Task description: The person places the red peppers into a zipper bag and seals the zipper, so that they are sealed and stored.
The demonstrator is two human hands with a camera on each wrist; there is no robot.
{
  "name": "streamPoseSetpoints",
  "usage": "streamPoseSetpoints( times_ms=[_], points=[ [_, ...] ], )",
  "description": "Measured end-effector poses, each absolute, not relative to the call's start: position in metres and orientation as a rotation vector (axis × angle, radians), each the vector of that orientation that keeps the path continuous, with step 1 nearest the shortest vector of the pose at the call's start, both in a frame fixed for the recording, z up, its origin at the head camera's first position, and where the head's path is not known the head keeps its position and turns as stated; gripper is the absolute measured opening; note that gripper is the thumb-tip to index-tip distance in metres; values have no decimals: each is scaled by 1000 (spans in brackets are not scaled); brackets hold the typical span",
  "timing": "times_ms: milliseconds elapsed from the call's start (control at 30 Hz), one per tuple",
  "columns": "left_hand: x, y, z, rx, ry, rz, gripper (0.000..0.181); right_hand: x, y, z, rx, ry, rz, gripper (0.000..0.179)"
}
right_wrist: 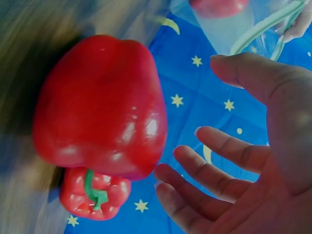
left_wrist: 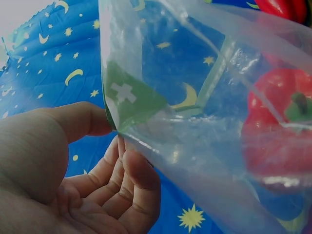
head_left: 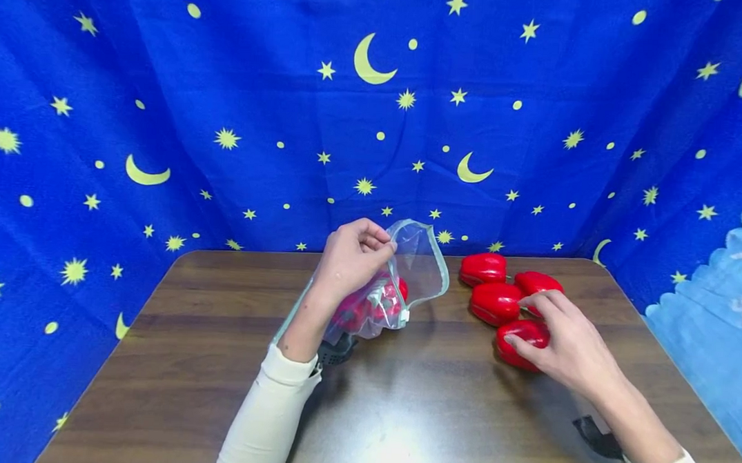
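My left hand (head_left: 352, 262) pinches the rim of a clear zip bag (head_left: 421, 261) between thumb and fingers, and the bag's mouth gapes to the right. Through the plastic shows a red bell pepper (left_wrist: 275, 146) with a green stem; more red lies low in the bag, partly hidden by my wrist. My right hand (head_left: 574, 344) hovers with spread fingers over the nearest loose red bell pepper (head_left: 518, 345). In the right wrist view, this large pepper (right_wrist: 100, 107) sits just beyond the fingertips, and nothing is between thumb and fingers.
Behind the nearest one, more red bell peppers (head_left: 495, 302) cluster at the table's far right. The brown wooden table (head_left: 216, 363) ends at a blue curtain (head_left: 277, 103) with stars and moons. A light blue cloth (head_left: 715, 322) hangs at the right side.
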State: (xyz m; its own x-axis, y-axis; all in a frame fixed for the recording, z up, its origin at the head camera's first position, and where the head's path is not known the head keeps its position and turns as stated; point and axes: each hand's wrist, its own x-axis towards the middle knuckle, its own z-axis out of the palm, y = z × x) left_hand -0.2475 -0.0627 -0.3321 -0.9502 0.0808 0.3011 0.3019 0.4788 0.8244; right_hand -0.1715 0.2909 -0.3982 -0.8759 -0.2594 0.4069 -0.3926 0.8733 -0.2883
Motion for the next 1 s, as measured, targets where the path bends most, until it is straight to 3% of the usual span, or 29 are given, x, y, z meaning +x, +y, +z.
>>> streamPoseSetpoints(
  times_ms=[467, 1000],
  points=[
    [-250, -64, -332, -335, -2513, -1448, 14, -173, 307, -405, 493, -2758, 463, 47],
    [-249, -65, -330, -336, -2520, -1467, 14, -174, 311, -411, 514, -2959, 464, 69]
  ],
)
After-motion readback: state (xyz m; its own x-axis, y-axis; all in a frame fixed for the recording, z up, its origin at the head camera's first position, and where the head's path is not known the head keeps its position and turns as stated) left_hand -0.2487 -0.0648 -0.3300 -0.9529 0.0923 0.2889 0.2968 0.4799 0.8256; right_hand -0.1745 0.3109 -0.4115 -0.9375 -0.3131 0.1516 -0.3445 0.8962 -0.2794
